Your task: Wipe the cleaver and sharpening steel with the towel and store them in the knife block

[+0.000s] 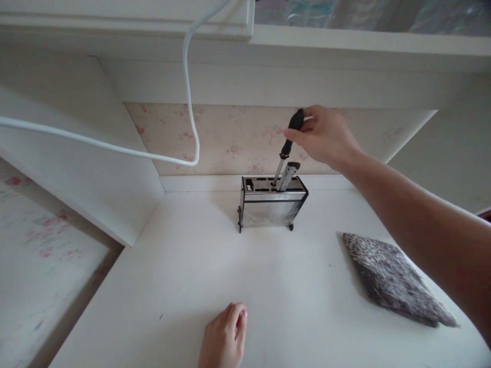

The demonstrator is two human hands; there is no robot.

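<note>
My right hand grips the black handle of a sharpening steel between thumb and fingers. The steel's metal rod slants down, its lower end in a hole in the top of a metal knife block. Beside the rod, a knife with a worn grey handle stands in the same block; its blade is hidden inside. Loosely curled, my left hand rests near the front of the white surface, apart from the block, with nothing visible in its closed fingers.
A folded grey shaggy cloth lies on the white tabletop at right, under my forearm. Overhead is a white shelf holding clear plastic items. A white cable hangs at the left, before the floral back wall.
</note>
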